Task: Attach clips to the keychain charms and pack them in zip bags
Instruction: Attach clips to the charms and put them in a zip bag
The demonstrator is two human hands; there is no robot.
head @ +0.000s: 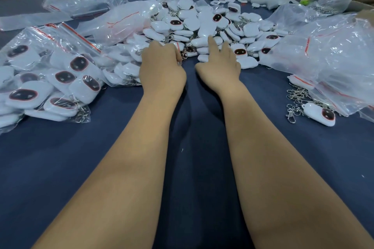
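My left hand [162, 60] curls on a small metal swivel clip [184, 54] at the heap of glossy white plastic charms [204, 26]; right hand [220, 62] open, forefinger extended. Charms look light, hard, slippery; I'd pinch edges.

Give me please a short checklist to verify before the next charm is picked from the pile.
1. Left hand holds something at the pile edge, by a clip: ok; what it holds, cannot tell.
2. Right hand free, index finger extended: ok.
3. Loose charms within reach: ok.
4. Spare clips ready at right: ok.
5. Zip bags at hand: ok; whether one is open, cannot tell.
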